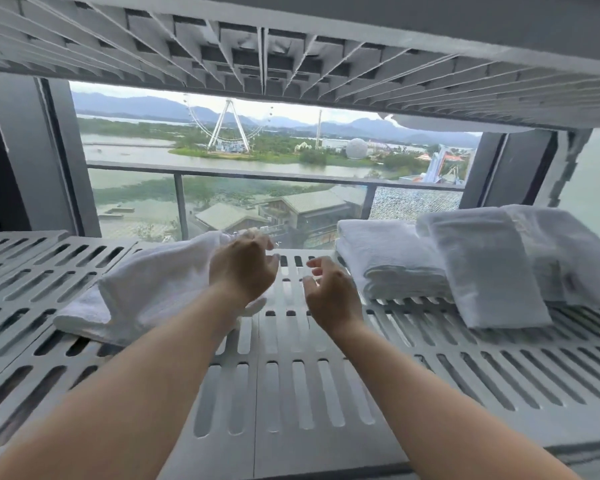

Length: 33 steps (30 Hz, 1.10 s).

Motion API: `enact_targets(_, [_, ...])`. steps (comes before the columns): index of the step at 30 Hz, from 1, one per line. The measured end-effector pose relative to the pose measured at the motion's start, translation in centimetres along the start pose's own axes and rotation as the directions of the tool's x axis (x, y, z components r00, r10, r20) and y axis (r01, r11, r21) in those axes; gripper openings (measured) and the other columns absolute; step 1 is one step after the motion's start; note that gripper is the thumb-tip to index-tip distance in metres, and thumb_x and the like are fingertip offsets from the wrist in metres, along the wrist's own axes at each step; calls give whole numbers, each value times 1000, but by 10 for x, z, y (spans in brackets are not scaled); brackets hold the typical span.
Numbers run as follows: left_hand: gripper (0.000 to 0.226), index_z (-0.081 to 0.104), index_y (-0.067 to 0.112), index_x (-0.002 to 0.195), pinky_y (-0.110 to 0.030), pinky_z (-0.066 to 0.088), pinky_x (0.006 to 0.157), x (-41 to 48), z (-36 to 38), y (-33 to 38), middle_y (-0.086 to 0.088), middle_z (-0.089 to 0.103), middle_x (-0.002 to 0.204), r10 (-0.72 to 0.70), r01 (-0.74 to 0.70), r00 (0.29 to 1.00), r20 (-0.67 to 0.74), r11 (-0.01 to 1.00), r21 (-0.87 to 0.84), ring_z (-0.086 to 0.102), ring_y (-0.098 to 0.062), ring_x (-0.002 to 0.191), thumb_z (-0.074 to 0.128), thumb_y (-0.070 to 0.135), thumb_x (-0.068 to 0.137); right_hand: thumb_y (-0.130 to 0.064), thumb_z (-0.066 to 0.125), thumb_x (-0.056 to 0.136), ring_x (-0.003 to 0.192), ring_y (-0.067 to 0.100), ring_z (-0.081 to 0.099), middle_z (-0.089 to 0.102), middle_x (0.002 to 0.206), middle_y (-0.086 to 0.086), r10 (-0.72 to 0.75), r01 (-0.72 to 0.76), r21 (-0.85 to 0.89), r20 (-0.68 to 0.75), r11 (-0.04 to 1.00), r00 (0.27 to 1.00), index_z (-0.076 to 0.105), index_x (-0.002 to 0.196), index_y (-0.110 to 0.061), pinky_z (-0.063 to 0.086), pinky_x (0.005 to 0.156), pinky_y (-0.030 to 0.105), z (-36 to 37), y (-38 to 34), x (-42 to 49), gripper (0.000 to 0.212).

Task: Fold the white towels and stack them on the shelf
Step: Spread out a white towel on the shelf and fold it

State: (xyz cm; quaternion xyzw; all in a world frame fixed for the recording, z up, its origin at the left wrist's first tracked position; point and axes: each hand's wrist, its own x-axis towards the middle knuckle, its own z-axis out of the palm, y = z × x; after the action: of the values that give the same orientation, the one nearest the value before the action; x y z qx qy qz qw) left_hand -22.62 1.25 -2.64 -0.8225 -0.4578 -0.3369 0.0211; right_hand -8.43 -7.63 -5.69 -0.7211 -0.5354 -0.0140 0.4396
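Observation:
A white towel point(142, 289) lies folded on the left of the grey slotted shelf point(291, 393), its far end lifted. My left hand point(243, 271) hovers over that raised right edge, fingers curled and apart; whether it touches the cloth I cannot tell. My right hand point(329, 292) floats just right of it above bare shelf, fingers spread, holding nothing. On the right, a folded white towel point(385, 258) lies flat on the shelf. Another folded towel point(489, 268) leans tilted against it, with a third point(565, 251) behind that one.
The underside of an upper slotted shelf point(291, 46) hangs close overhead. Behind the shelf is a window point(257, 161) with a balcony railing and an outdoor view. Dark window frames point(32, 150) stand at both sides.

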Motion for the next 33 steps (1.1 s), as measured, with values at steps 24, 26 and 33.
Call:
enact_targets(24, [58,43,24,141,-43,53,89,53,135,334,-3,62,136,15,0,986,164,996,-91,61,-29,119,50,60,95,-27,60,92,113,29,53,65,117,11,-14,-53,-187,-342,981,940,61,123,-17,43,96,38,-261,280,91,33])
enact_targets(26, [63,39,22,142,-41,51,88,54,140,341,-5,60,138,-26,42,982,189,996,-81,60,-30,122,51,61,94,-29,60,92,114,33,54,65,119,14,44,-106,-173,-329,979,943,56,130,-16,41,95,38,-268,290,99,39])
enact_targets(33, [65,46,17,139,-35,43,93,61,141,357,-11,61,134,-71,113,974,215,974,-194,57,-30,122,70,48,87,-27,59,92,109,36,61,71,111,15,118,-145,-106,-226,984,967,60,128,-6,48,91,39,-274,298,112,42])
